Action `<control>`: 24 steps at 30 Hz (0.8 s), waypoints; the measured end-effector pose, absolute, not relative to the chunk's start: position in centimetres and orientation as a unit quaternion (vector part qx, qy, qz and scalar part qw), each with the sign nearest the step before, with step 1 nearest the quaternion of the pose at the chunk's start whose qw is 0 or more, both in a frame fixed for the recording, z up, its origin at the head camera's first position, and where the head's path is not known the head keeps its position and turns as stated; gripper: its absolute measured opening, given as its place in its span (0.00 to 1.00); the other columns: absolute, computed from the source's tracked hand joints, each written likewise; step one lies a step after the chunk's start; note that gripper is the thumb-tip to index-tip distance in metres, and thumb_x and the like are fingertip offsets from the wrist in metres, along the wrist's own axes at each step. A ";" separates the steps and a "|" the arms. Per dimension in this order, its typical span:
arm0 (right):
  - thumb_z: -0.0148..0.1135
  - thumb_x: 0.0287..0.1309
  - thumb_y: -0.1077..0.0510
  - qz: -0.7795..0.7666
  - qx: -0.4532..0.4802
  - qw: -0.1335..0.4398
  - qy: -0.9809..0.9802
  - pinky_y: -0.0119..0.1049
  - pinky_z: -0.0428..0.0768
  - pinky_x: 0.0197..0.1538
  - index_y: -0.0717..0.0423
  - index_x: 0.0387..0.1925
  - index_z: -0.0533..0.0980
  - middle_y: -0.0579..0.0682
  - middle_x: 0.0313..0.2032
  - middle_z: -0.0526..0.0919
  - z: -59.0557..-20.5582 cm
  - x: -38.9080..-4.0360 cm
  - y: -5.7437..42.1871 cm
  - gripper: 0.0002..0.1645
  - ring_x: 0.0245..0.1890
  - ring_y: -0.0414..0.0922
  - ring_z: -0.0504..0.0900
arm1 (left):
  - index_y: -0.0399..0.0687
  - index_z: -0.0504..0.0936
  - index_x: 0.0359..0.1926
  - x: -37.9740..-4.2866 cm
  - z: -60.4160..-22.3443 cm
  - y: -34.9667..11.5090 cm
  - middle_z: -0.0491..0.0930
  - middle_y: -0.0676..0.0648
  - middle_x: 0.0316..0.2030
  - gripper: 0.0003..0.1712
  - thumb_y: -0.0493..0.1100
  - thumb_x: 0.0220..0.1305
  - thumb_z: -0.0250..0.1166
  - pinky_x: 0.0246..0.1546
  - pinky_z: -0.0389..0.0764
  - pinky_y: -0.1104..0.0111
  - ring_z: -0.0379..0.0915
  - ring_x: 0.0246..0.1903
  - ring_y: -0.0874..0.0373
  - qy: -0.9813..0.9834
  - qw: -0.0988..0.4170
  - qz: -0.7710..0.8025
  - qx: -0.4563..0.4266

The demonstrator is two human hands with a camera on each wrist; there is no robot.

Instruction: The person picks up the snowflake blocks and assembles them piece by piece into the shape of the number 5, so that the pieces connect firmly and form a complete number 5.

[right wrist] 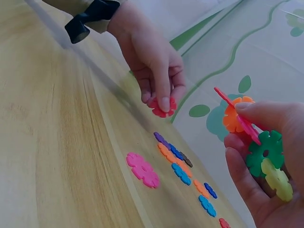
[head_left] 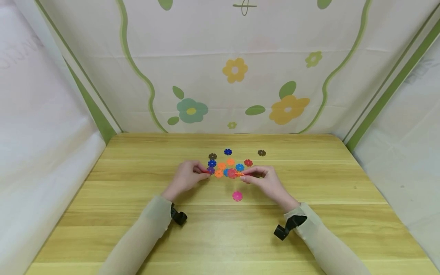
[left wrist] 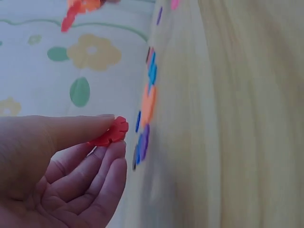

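Note:
My left hand (head_left: 185,176) pinches a red flower-shaped disc (left wrist: 118,132) with notched edges between thumb and fingers, above the table. A short distance to the right, my right hand (head_left: 266,182) grips a small chain of interlocked notched discs. Its orange disc (right wrist: 232,118) lies under the thumb, slotted with red-pink discs, one jutting out toward the left hand. A green disc (right wrist: 267,159) and a pale yellow disc (right wrist: 277,180) hang from the chain by the palm; the head view hides them behind the hand.
Loose discs in orange, blue, purple, brown and red lie scattered on the wooden table (head_left: 220,236) beyond and between the hands. Nearer the body lies a pink disc (head_left: 237,196). A brown disc (head_left: 261,152) sits at the back right. Behind rises a flower-patterned cloth (head_left: 206,76).

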State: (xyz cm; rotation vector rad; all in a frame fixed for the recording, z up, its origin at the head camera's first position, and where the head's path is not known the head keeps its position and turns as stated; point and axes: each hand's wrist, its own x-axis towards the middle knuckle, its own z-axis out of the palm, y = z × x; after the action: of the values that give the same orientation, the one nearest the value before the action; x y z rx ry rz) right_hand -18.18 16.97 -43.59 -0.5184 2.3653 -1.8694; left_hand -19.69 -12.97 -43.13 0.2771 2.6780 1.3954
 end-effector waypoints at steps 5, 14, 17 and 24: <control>0.75 0.61 0.56 -0.606 -0.160 0.035 0.778 0.53 0.84 0.44 0.57 0.42 0.87 0.53 0.36 0.88 -43.5 -18.2 17.0 0.11 0.36 0.51 0.86 | 0.48 0.85 0.32 -18.4 -42.5 -11.5 0.85 0.53 0.32 0.06 0.38 0.61 0.76 0.33 0.85 0.65 0.82 0.32 0.55 0.851 0.046 0.511 0.112; 0.72 0.63 0.61 -0.601 -0.131 0.043 0.787 0.58 0.82 0.47 0.62 0.45 0.86 0.52 0.36 0.88 -43.5 -18.4 16.8 0.10 0.37 0.52 0.86 | 0.47 0.84 0.30 -16.7 -41.7 -9.3 0.85 0.53 0.31 0.08 0.37 0.59 0.77 0.33 0.86 0.68 0.83 0.31 0.56 0.833 0.005 0.535 0.139; 0.71 0.63 0.62 -0.603 -0.127 0.044 0.786 0.62 0.81 0.48 0.63 0.45 0.85 0.53 0.36 0.88 -43.5 -18.4 16.7 0.11 0.39 0.58 0.86 | 0.46 0.84 0.30 -16.5 -41.8 -8.8 0.85 0.53 0.30 0.08 0.36 0.58 0.77 0.32 0.86 0.68 0.83 0.30 0.58 0.827 -0.012 0.542 0.150; 0.74 0.61 0.58 -0.612 -0.135 0.046 0.778 0.53 0.85 0.45 0.58 0.47 0.86 0.52 0.39 0.88 -43.5 -18.1 16.3 0.14 0.40 0.57 0.86 | 0.46 0.84 0.30 -16.4 -42.0 -8.2 0.85 0.53 0.30 0.08 0.34 0.58 0.77 0.32 0.85 0.68 0.82 0.29 0.60 0.823 -0.021 0.549 0.145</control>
State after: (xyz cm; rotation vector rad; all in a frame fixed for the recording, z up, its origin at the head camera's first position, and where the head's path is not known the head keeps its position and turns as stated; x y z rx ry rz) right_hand -18.10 16.31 -43.46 -0.4119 2.3763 -1.8673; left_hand -16.36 -8.24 -42.01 0.4617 2.6200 1.7487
